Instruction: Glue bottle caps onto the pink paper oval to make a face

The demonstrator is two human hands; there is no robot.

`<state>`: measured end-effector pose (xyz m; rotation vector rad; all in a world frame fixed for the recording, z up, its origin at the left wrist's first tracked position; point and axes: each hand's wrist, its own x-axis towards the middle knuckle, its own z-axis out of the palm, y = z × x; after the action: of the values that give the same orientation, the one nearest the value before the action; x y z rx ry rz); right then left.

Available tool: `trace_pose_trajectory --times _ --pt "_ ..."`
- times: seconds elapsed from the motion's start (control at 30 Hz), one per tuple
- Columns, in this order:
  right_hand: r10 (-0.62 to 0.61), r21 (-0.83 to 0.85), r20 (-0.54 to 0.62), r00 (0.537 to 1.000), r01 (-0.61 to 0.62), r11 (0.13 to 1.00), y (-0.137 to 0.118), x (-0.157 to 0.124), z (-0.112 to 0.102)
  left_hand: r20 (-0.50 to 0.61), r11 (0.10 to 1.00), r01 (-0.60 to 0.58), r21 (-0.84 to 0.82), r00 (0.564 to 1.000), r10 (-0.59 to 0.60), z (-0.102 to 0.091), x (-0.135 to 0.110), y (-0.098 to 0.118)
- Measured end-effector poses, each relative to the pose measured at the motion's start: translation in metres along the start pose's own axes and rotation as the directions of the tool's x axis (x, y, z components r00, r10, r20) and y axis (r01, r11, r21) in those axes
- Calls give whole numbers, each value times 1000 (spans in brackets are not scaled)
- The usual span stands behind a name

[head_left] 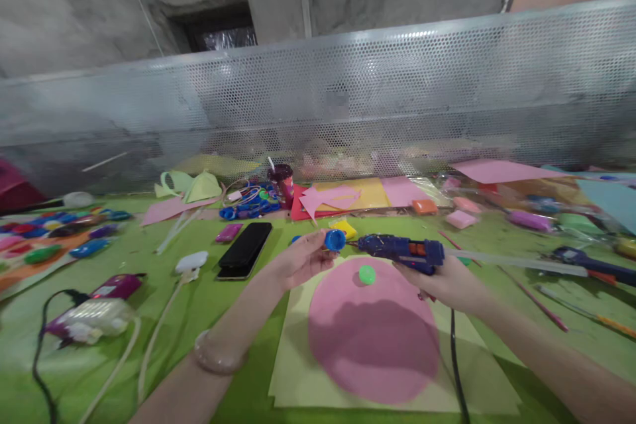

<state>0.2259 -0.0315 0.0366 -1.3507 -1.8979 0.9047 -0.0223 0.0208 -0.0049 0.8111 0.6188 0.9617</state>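
Observation:
Between the fingers of my left hand (303, 260) is a blue bottle cap (335, 240), its hollow side turned toward me. My right hand (454, 281) grips a dark blue glue gun (397, 250), with a clear glue stick (517, 263) jutting from its back. The gun's nozzle points left, close to the cap; whether they touch I cannot tell. Below both hands, a pink paper circle (372, 344) lies on pale yellow sheets (293, 371). A green bottle cap (367, 274) rests near the circle's far edge.
A black phone (246, 248), a white plug with cable (191, 264) and a purple power adapter (116, 287) lie left. Several coloured clay packs sit far left. A drink cup (283, 184) stands behind. Another glue gun (591, 265) lies right. A perforated metal panel (338, 99) bounds the table.

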Motion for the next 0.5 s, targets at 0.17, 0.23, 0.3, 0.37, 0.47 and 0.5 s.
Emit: trace_pose_trajectory --times 0.17,0.23,0.3,0.37,0.47,0.5 --pt "-4 -15 30 1000 5 1000 1 0 0 21 1000 0 -12 1000 0 -1 1 0" --pt "-9 -20 36 999 10 1000 0 -1 0 39 1000 -2 -12 999 2 -2 2 0" --pt "-16 -21 43 999 17 1000 0 -1 0 48 1000 -2 -11 999 3 -3 2 -1" --pt "-24 -23 51 998 25 999 0 -1 -1 51 1000 -1 -11 999 2 -3 2 -1" --pt "-36 -31 62 997 38 999 2 0 -1 51 1000 -2 -14 999 2 -2 2 -1" --pt "-41 -35 64 997 43 998 2 0 0 51 1000 0 -16 999 1 -2 2 -1"
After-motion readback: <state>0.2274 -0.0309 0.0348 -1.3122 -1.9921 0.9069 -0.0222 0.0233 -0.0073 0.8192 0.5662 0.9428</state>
